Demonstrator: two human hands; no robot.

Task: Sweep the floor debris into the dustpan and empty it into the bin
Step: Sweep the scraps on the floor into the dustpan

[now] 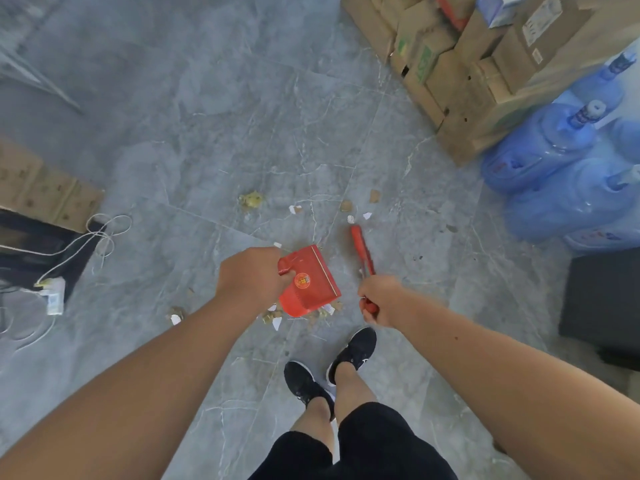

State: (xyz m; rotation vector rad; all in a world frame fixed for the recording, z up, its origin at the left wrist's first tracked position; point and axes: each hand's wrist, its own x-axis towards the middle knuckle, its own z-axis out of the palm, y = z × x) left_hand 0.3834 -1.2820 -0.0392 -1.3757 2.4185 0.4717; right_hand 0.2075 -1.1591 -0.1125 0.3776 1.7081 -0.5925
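Debris (268, 318), brown and white scraps of paper and cardboard, is lying scattered on the grey marble-patterned floor tiles (207, 133). One cluster is sitting just beside the lower edge of the red plastic dustpan (311, 285), and more bits are lying farther out beyond it, near a yellowish crumpled clump (250, 199).

The left grip (252, 278), a bare hand, is curling tight round the dustpan's handle and holding the pan out over the tiles; whether its edge is touching the floor, I cannot tell. The right grip (379, 299) is wrapping its fingers round the near end of a small red hand brush (362, 251). That brush is pointing away from the person, its far end sitting near a few white and brown scraps. Dustpan and brush are staying apart, a strip of tile showing between them.

Down below, two black trainers (353, 351) are standing on the tiles just behind the nearest cluster. Up at the right, brown cardboard boxes (467, 64) are sitting stacked, with big blue water bottles (554, 147) crowding just beside them. Over on the left, a flat cardboard sheet (45, 188) is lying on the floor, and a white cable (104, 233) is looping toward a white plug block (52, 292).
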